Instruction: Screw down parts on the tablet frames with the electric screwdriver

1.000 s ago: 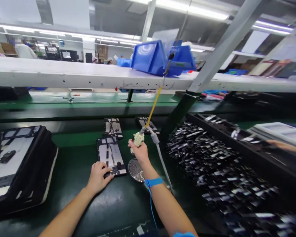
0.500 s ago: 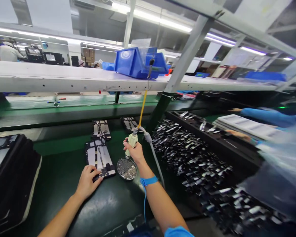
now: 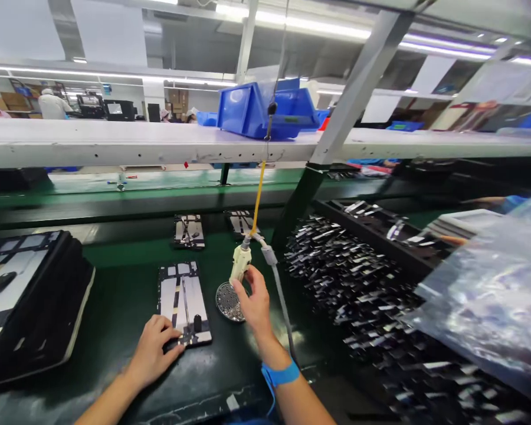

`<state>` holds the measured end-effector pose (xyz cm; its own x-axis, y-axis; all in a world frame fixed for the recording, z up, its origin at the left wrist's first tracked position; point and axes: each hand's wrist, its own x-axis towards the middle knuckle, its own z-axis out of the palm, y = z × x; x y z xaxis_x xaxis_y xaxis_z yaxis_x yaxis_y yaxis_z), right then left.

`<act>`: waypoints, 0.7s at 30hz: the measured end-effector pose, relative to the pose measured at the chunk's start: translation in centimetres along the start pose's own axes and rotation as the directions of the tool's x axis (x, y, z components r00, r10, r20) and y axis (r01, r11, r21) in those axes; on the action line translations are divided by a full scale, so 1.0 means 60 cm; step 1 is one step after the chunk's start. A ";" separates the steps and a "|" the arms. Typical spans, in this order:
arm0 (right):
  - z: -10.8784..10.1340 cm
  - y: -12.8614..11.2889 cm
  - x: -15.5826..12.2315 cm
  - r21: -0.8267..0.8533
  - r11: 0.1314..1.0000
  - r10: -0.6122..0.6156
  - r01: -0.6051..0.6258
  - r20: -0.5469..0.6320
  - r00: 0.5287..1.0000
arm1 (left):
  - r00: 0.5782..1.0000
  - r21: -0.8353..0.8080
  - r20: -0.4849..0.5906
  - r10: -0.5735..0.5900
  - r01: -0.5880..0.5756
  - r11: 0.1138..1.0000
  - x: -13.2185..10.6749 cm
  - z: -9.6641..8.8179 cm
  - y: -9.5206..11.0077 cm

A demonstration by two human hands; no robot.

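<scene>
At the near left corner of an opened tablet [image 3: 187, 304], my left hand [image 3: 156, 348] has its thumb and fingers closed on the edge. The tablet lies flat on the dark green bench, its silvery inside and a small black piece facing up. My right hand [image 3: 257, 304] has its thumb and fingers round the lower end of a cream electric screwdriver [image 3: 241, 262], which hangs tilted from a yellow strap [image 3: 259, 198]. Partly behind that hand is a round dish of small screws [image 3: 228, 302]. The screwdriver's tip is hidden.
Two more opened tablets [image 3: 189, 231] [image 3: 240, 223] lie farther back. A black stack [image 3: 44, 307] stands at left. Many dark and silvery strips [image 3: 349, 277] cover the right side, beside a clear plastic bag [image 3: 491, 295]. A shelf [image 3: 159, 150] with a blue bin [image 3: 248, 112] crosses above.
The nearest tablet has come toward me with my left hand, away from the one behind it. My right hand has shifted lower on the screwdriver. The view has turned slightly left.
</scene>
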<state>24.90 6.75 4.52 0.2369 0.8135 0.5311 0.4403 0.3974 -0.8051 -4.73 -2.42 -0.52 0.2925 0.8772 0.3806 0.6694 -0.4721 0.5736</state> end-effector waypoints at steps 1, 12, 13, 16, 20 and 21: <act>-0.005 -0.002 -0.020 -0.038 0.999 -0.041 0.039 -0.066 0.997 | 1.000 -0.004 0.004 -0.011 0.011 1.000 -0.018 -0.002 0.005; -0.040 -0.026 -0.187 -0.005 0.999 0.039 -0.039 0.282 0.959 | 0.984 0.018 0.020 -0.178 0.177 0.984 0.104 -0.090 -0.034; -0.036 -0.027 -0.189 -0.004 0.998 0.061 -0.063 0.321 0.945 | 0.980 0.046 0.022 -0.198 0.196 0.979 0.151 -0.093 -0.056; -0.027 -0.025 -0.189 -0.001 0.996 0.082 -0.088 0.370 0.926 | 0.953 0.115 -0.001 -0.302 0.300 0.947 0.286 -0.087 -0.131; -0.027 -0.018 -0.188 0.016 0.997 0.059 -0.069 0.345 0.937 | 0.891 0.174 0.005 -0.453 0.446 0.878 0.401 -0.074 -0.218; -0.028 -0.016 -0.188 0.019 0.998 0.055 -0.065 0.345 0.937 | 0.880 0.179 0.025 -0.474 0.463 0.868 0.416 -0.073 -0.232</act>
<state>23.25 -3.52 -0.22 -0.0524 0.9305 0.3624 0.4077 0.3512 -0.8429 -9.75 25.67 4.19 -0.0429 0.9981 0.0452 0.8387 0.0113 0.5445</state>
